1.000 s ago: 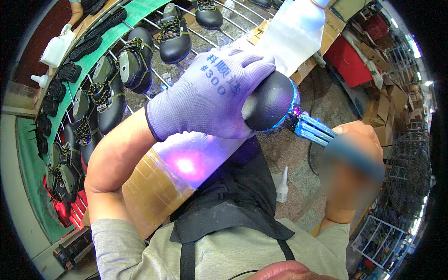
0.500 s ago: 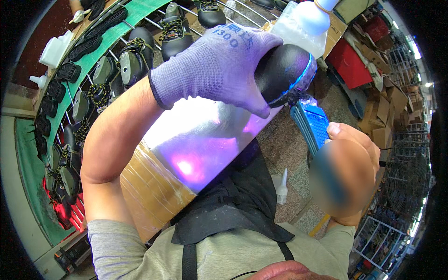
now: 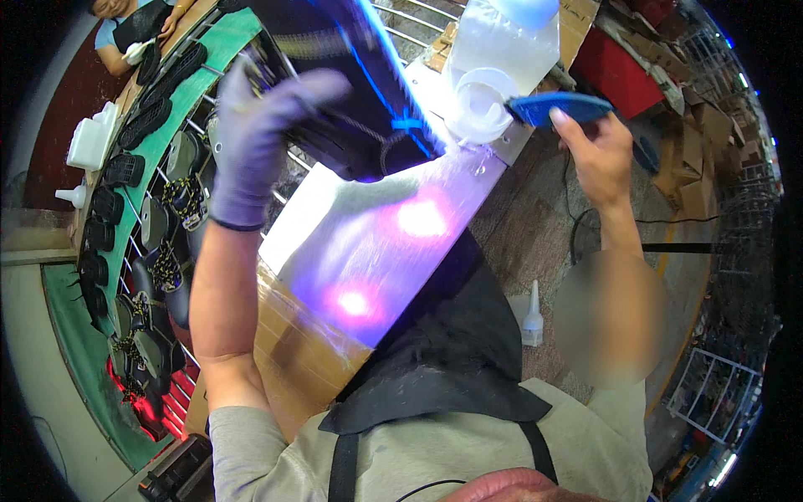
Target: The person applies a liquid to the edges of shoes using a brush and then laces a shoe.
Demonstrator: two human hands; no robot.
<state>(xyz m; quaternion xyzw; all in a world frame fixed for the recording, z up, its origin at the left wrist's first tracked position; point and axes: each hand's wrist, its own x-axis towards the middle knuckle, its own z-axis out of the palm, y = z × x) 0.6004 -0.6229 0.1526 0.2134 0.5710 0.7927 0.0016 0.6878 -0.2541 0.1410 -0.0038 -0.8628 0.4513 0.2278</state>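
Note:
A black shoe (image 3: 335, 75), blurred by motion, hangs tilted over the shiny metal worktop with a bright blue line along its edge. My left hand (image 3: 259, 142), in a purple-grey knit glove, grips it from the left side. My bare right hand (image 3: 598, 155) is closed round the handle of a blue brush (image 3: 556, 109). The brush's dark tip points left, at the opening of a translucent plastic container (image 3: 504, 54); whether it touches the rim is unclear.
Purple-lit metal worktop (image 3: 343, 251) lies before me, with a taped cardboard piece (image 3: 305, 343) at its near end. Several black shoes (image 3: 167, 276) line a rack at left, beyond which soles lie on a green strip (image 3: 230, 46). A small nozzle bottle (image 3: 532, 318) stands below right. Another person's arm (image 3: 171, 17) shows far left.
The shoe has swung up and left with my left hand, away from the brush. My right hand has moved up, carrying the brush from the shoe's toe to the container.

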